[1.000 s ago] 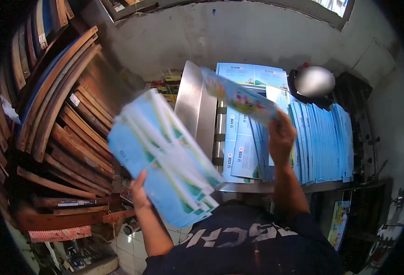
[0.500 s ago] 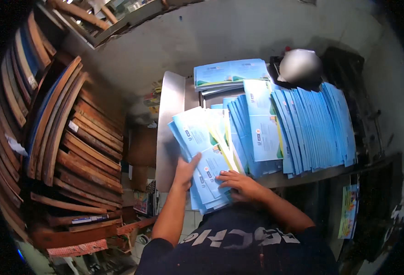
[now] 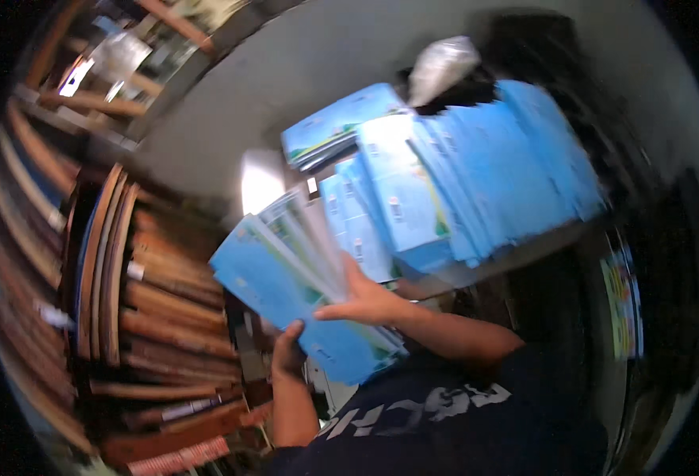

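Observation:
A sheaf of light-blue printed sheets (image 3: 274, 278) is in my two hands, tilted toward the left, its upper right edges fanned apart. My left hand (image 3: 290, 349) is closed on the lower left edge, thumb on top and fingers mostly hidden beneath. Along the right side my right hand (image 3: 365, 297) grips the sheaf, its thumb across the top face and its fingers at the fanned edges. Just beyond, a long overlapping row of similar blue sheets (image 3: 508, 163) lies on the table, with a paler printed sheet (image 3: 401, 182) at its left end.
Behind the row is another flat stack of blue sheets (image 3: 341, 123). A whitish bag-like bundle (image 3: 444, 67) sits on something dark by the grey wall (image 3: 302, 63). Wooden-edged boards or frames (image 3: 179, 293) fill racks at left. A colourful printed sheet (image 3: 620, 305) hangs at right.
The view has turned, and the sheaf now tilts further left with its edges fanned. My right hand has gone from resting on top to gripping the right side.

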`<action>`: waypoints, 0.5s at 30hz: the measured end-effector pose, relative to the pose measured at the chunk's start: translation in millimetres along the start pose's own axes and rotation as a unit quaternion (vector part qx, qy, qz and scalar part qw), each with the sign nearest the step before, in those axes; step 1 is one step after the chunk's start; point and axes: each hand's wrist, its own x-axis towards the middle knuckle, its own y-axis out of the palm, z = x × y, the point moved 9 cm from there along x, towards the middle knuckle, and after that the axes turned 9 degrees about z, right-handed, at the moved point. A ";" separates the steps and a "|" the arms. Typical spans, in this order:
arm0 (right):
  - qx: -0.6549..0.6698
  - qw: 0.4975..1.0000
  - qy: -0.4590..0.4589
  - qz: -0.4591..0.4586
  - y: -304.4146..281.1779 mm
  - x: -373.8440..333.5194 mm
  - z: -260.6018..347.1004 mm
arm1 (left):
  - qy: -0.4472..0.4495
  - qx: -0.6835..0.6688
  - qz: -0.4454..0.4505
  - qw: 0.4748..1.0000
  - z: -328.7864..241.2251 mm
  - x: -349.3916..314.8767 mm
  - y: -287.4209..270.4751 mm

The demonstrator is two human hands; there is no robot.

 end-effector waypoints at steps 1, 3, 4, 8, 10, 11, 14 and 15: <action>-0.035 0.999 -0.026 -0.008 1.0 -5.0 -1.8 | 0.013 -0.027 0.031 0.999 -2.5 -1.0 17.3; -0.072 0.994 -0.067 -0.043 -6.4 -21.4 1.9 | 0.064 0.018 0.073 0.995 -14.8 -4.8 48.7; -0.074 0.992 -0.084 -0.064 -8.1 -36.7 12.2 | 0.062 0.013 0.071 0.995 -11.6 -8.8 57.8; 0.087 0.988 -0.081 -0.100 -6.1 -71.2 -21.8 | 0.008 0.001 0.254 0.967 25.5 30.8 33.5; 0.164 0.972 -0.117 -0.117 2.0 -101.9 -40.7 | -0.010 0.006 0.314 0.950 35.8 31.9 78.6; 0.150 0.965 -0.137 -0.166 8.5 -122.8 -41.8 | -0.014 0.077 0.342 0.936 36.4 26.5 100.6; 0.114 0.938 -0.181 -0.274 16.3 -172.5 -56.2 | 0.007 0.200 0.407 0.891 42.9 2.0 151.9; 0.101 0.912 -0.224 -0.328 9.4 -169.2 -38.2 | 0.041 0.269 0.435 0.858 13.7 12.0 173.5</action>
